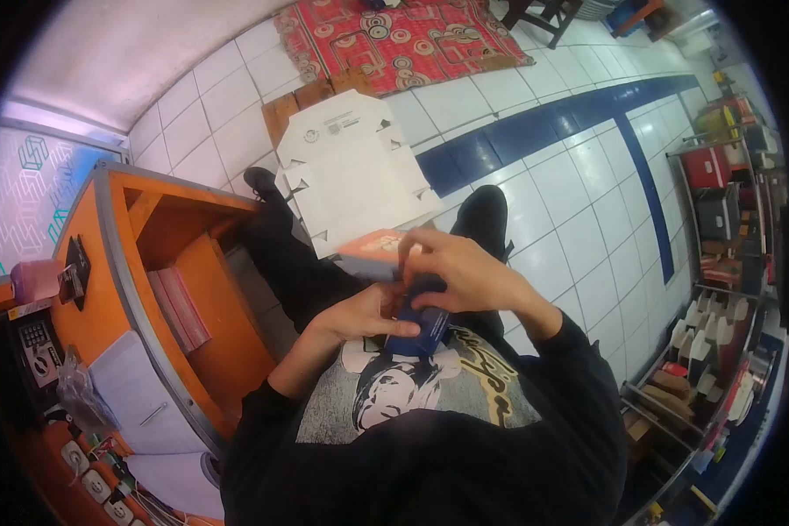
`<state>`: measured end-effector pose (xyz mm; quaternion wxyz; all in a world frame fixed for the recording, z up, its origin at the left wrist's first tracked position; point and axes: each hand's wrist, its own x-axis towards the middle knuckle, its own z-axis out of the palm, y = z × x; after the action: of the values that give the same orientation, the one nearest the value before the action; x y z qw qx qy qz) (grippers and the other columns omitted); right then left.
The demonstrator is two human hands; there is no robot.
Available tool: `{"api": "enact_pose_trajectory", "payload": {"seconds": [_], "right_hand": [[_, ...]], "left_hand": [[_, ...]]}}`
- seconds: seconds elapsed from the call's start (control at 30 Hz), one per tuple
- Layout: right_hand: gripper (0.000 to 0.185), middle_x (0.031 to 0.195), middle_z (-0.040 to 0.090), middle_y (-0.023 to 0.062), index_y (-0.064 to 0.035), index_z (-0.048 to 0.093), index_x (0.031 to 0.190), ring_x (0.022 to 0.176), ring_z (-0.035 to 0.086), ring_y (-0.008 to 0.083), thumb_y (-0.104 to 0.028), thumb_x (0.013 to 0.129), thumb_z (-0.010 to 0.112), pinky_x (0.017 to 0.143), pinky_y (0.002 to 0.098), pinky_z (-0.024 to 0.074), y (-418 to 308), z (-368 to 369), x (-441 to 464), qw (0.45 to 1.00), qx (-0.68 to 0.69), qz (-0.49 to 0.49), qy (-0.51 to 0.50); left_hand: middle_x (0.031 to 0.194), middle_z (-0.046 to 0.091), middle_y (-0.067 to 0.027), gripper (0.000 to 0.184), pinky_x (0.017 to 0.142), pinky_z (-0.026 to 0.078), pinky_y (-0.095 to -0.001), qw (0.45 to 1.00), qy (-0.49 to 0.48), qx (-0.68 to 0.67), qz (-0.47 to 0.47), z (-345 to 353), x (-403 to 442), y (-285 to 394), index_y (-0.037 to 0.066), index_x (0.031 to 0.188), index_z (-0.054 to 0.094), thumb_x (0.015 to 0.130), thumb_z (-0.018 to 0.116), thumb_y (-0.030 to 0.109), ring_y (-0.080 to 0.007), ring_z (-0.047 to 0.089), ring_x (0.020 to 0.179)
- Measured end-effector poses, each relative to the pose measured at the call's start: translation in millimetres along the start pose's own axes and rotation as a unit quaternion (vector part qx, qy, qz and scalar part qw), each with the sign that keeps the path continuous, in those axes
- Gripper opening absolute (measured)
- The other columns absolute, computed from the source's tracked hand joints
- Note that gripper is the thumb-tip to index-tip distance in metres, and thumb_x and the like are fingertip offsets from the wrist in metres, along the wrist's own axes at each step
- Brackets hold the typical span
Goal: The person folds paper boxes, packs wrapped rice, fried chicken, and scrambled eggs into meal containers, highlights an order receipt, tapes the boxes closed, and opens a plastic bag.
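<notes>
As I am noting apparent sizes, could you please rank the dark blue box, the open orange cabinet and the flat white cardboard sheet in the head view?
1. Open orange cabinet
2. Flat white cardboard sheet
3. Dark blue box, partly hidden

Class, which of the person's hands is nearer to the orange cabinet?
Left. The left hand is at the side of the dark blue box facing the orange cabinet; the right hand is beyond it, over the box's upper end.
</notes>
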<state>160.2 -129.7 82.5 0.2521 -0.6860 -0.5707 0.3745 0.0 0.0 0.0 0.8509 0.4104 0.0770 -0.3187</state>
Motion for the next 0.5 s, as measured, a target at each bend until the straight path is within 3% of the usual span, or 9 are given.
{"api": "enact_pose_trajectory", "payload": {"seconds": [0.07,0.1,0.17,0.2,0.27,0.37,0.4,0.43,0.5], "right_hand": [[0.024,0.111,0.05,0.0076,-0.0086,0.062,0.09,0.108,0.047,0.0293,-0.021,0.073,0.073,0.081,0.0391,0.0457,2.9,-0.5,-0.2,0.996,0.009,-0.019,-0.083],[0.024,0.111,0.05,0.0076,-0.0086,0.062,0.09,0.108,0.047,0.0293,-0.021,0.073,0.073,0.081,0.0391,0.0457,8.5,7.5,0.6,0.997,0.013,-0.03,-0.076],[0.046,0.12,0.051,0.0097,-0.0113,0.062,0.105,0.109,0.049,0.0319,-0.027,0.065,0.079,0.09,0.0424,0.0404,15.8,18.1,-4.3,0.997,-0.02,-0.052,0.054],[0.046,0.12,0.051,0.0097,-0.0113,0.062,0.105,0.109,0.049,0.0319,-0.027,0.065,0.079,0.09,0.0424,0.0404,10.1,18.9,-6.3,0.997,-0.022,-0.053,0.053],[0.057,0.131,0.046,0.0075,-0.0151,0.06,0.114,0.12,0.041,0.0349,-0.038,0.064,0.078,0.099,0.0482,0.0335,-5.0,21.3,-5.4,0.963,-0.061,-0.12,0.232],[0.07,0.135,0.045,0.0085,-0.0183,0.056,0.122,0.124,0.038,0.0354,-0.042,0.06,0.079,0.103,0.055,0.0228,9.1,45.2,4.3,0.927,-0.133,-0.123,0.327],[0.068,0.129,0.05,0.0086,-0.0186,0.058,0.121,0.121,0.041,0.034,-0.038,0.06,0.079,0.103,0.0566,0.0211,14.2,42.2,7.7,0.908,-0.178,-0.151,0.347],[0.058,0.12,0.057,0.0084,-0.0178,0.061,0.116,0.116,0.047,0.0335,-0.032,0.062,0.079,0.101,0.0545,0.0248,15.7,37.6,8.6,0.893,-0.175,-0.168,0.379],[0.048,0.11,0.061,0.0104,-0.0128,0.064,0.109,0.106,0.055,0.0316,-0.026,0.065,0.078,0.097,0.0496,0.0342,21.0,17.0,6.3,0.858,-0.107,-0.197,0.461]], "left_hand": [[0.117,0.052,-0.0083,0.063,0.093,0.044,-0.027,0.991,0.004,0.051,0.123,-4.3,1.1,-11.0,0.004,0.128,0.035,0.078,0.072,0.007,-0.0148,0.053,0.106],[0.117,0.052,-0.0083,0.063,0.093,0.044,-0.027,0.991,0.012,0.059,0.117,-5.4,-4.2,-9.2,0.004,0.128,0.035,0.078,0.072,0.007,-0.0148,0.053,0.106],[0.108,0.06,-0.0115,0.054,0.087,0.049,-0.0296,0.983,0.07,0.056,0.158,-0.5,-6.0,-1.0,-0.001,0.126,0.037,0.082,0.068,0.006,-0.0167,0.059,0.098],[0.108,0.06,-0.0115,0.054,0.087,0.049,-0.0296,0.983,0.071,0.056,0.161,2.2,-5.1,3.8,-0.001,0.126,0.037,0.082,0.068,0.006,-0.0167,0.059,0.098],[0.106,0.061,-0.0135,0.049,0.082,0.051,-0.0288,0.933,0.249,-0.113,0.234,3.1,-2.7,14.3,0.001,0.126,0.037,0.086,0.064,0.007,-0.0173,0.061,0.093],[0.108,0.061,-0.0163,0.044,0.081,0.051,-0.028,0.912,0.247,-0.137,0.296,-4.3,6.1,25.2,0.001,0.127,0.035,0.09,0.059,0.007,-0.0177,0.062,0.093],[0.109,0.061,-0.0163,0.054,0.084,0.05,-0.0305,0.919,0.226,-0.108,0.305,-3.6,8.1,29.7,0.002,0.13,0.033,0.089,0.064,0.021,-0.0192,0.061,0.097],[0.109,0.061,-0.0163,0.054,0.084,0.05,-0.0305,0.919,0.224,-0.107,0.306,-2.4,7.9,36.5,0.002,0.13,0.033,0.089,0.064,0.021,-0.0192,0.061,0.097],[0.112,0.06,-0.0184,0.072,0.089,0.046,-0.0335,0.917,0.137,-0.086,0.366,-1.8,1.7,54.0,0.004,0.132,0.032,0.083,0.068,0.04,-0.0225,0.058,0.105]]}}
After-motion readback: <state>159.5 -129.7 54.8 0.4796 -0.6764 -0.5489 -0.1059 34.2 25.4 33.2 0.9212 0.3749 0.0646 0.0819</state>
